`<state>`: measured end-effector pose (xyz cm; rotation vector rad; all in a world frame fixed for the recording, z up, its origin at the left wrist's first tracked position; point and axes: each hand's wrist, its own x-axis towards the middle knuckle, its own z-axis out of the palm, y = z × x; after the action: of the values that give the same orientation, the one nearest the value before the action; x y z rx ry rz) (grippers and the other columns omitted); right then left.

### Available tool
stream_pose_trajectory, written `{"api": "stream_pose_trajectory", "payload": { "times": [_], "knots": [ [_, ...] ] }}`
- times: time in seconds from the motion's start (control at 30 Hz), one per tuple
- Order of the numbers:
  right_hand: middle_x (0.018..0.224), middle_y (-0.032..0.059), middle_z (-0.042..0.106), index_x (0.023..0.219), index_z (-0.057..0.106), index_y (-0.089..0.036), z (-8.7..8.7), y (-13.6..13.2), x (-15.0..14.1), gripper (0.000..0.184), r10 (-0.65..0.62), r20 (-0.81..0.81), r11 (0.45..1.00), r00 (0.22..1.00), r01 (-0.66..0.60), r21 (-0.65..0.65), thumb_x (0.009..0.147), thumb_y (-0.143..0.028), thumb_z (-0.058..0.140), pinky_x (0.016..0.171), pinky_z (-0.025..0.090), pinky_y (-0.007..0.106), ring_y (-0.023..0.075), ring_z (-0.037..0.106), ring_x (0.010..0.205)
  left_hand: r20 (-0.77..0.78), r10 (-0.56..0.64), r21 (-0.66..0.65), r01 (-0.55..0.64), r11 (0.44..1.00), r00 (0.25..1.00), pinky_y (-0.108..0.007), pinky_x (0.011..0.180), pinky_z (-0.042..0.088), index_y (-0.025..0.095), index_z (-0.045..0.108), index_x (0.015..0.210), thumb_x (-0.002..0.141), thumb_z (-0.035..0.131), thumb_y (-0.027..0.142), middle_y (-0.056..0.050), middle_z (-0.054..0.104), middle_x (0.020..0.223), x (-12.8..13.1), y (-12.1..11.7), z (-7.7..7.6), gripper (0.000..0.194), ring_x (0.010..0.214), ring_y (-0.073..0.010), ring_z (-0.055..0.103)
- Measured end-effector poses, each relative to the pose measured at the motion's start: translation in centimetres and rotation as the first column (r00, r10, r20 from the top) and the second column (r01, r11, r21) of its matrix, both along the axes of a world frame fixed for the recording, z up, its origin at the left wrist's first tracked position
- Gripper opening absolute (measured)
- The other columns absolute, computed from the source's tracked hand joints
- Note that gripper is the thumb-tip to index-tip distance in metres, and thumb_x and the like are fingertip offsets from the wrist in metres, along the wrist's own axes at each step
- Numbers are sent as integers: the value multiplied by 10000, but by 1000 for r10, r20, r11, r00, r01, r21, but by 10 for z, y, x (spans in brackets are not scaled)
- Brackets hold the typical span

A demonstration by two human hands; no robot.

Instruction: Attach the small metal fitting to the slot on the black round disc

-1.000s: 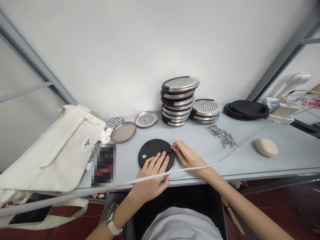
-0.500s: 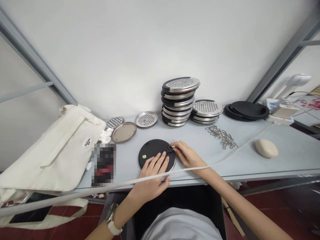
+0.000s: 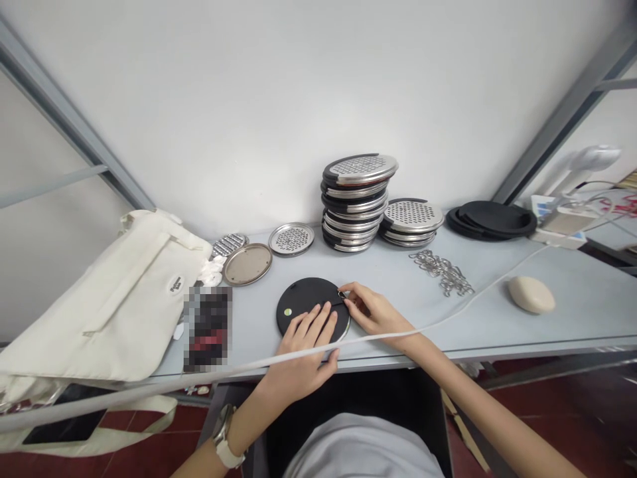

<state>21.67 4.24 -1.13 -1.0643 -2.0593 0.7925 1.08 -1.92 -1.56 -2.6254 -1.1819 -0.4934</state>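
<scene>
A round black disc [image 3: 303, 302] with a small green-and-white sticker lies on the table near its front edge. My left hand [image 3: 304, 352] rests on it, fingers stretched out flat across the front part of the disc. At the disc's right edge, my right hand [image 3: 375, 311] pinches a small metal hook [image 3: 341, 295] between thumb and index finger, by a slit in the black surface. A shiny rim shows at the disc's lower right. Several similar metal hooks [image 3: 442, 272] lie in a loose heap farther right.
Stacked perforated metal discs with black rims [image 3: 355, 206] stand at the back, beside a lower stack [image 3: 412, 222]. Black covers [image 3: 490, 220] lie right. A white cable [image 3: 438, 323] crosses in front. A cream bag [image 3: 124, 292] leans left; a beige rounded object [image 3: 531, 295] sits right.
The small metal hook has turned slightly at the disc's edge, and my right fingers have shifted a little with it. My left hand stays in place on the disc.
</scene>
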Motion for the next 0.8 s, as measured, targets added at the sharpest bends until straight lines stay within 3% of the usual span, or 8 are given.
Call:
{"api": "stream_pose_trajectory", "payload": {
  "times": [0.43, 0.8],
  "knots": [
    [805, 19, 579, 1089, 480, -181, 5, -1, -1, 181, 14, 11, 1000, 1000, -14, -4, 926, -216, 409, 624, 444, 247, 122, 528, 623, 9, -3, 12, 3, 1000, 1000, -409, 1041, 336, 116, 362, 1417, 899, 442, 288, -114, 334, 1475, 0, 0, 1, 552, 1322, -268, 363],
    [662, -37, 530, 1107, 451, -186, 4, -3, 0, 190, 15, 35, 1000, 999, -14, -18, 931, -236, 400, 562, 419, 223, 113, 497, 532, 10, -1, 9, 1, 1000, 1000, -405, 1043, 331, 117, 371, 1412, 902, 442, 291, -114, 335, 1475, 0, 0, 1, 544, 1321, -266, 364]
  ]
}}
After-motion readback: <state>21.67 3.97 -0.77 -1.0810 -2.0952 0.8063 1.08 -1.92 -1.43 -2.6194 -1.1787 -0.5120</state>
